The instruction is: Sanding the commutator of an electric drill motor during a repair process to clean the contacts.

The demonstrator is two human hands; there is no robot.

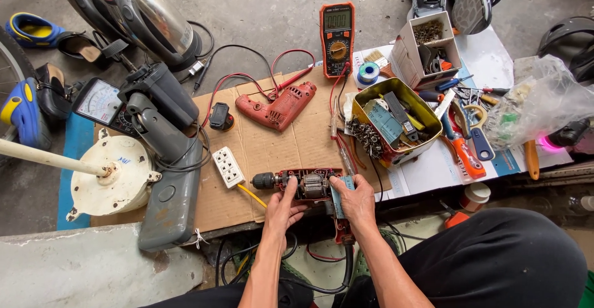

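Left hand (283, 208) fingers are pressing the opened drill (306, 184), right hand (356, 201) is gripping its body, at the cardboard (272, 147) sheet's six-o'clock edge. Bare cardboard is lying at twelve, before the red plastic shell (278, 107).

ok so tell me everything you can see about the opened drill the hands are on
The opened drill lies on its side at the near edge of the cardboard sheet, chuck pointing left. One red shell half is off, baring the motor's copper windings and metal parts. The left hand touches its underside near the chuck; the right hand holds the handle end with a small pale-blue piece. A black cord trails down from the handle.
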